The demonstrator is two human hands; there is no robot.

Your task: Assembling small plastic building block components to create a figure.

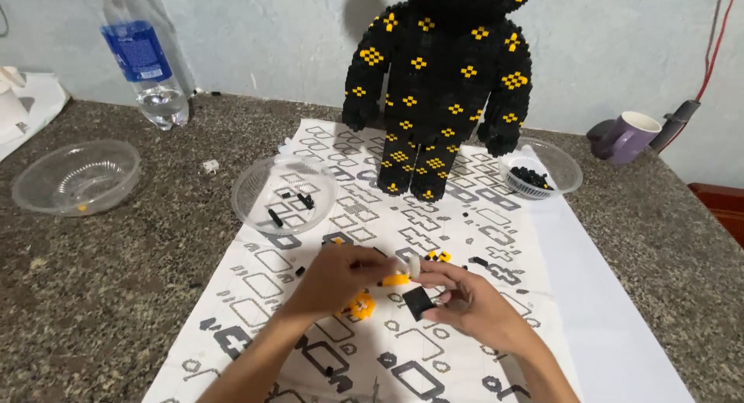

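Left hand (335, 277) pinches small yellow plastic brick (395, 280); right hand (465, 301) grips flat black brick panel (418, 302), near-centre over printed paper instruction sheet (372, 217). Risk: loose pinch drops brick among scattered pieces.

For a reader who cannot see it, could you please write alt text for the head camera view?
Two bare hands meet over a printed instruction sheet: the right hand holds a small black block piece, the left hand an orange piece. Behind stands a black brick-built bear figure with yellow patterns, among clear plastic bowls and a water bottle.
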